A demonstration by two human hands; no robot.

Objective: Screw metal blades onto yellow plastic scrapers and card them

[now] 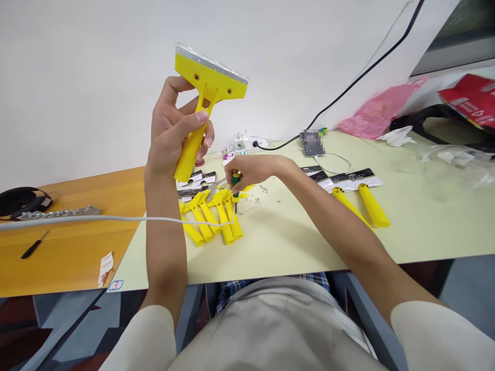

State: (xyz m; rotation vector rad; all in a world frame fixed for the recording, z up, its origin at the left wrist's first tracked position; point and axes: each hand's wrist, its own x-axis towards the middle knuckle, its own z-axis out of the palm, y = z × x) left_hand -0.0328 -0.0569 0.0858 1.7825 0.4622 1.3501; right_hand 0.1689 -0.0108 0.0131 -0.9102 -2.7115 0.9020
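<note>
Raised in front of the wall, my left hand (pixel 170 123) is closed round the handle of a yellow scraper (pixel 211 77). The scraper's wide head points up, with a wrapped or shiny blade strip along its top edge and two screw holes in its face. Lower down, my right hand (pixel 251 172) grips a green and yellow screwdriver (pixel 235 180), tip pointing down at the table. Just under it lie several yellow scraper handles (pixel 222 221) in a row. Small metal screws or nuts (pixel 263 189) are scattered to their right.
Two packaged yellow scrapers (pixel 373 206) lie at the right. A phone (pixel 312 143) with a cable and a power strip (pixel 247 141) are near the wall. A pink bag (pixel 381 111) sits at the back right; a black screwdriver (pixel 34 246) is on the orange table. A white cable crosses my left forearm.
</note>
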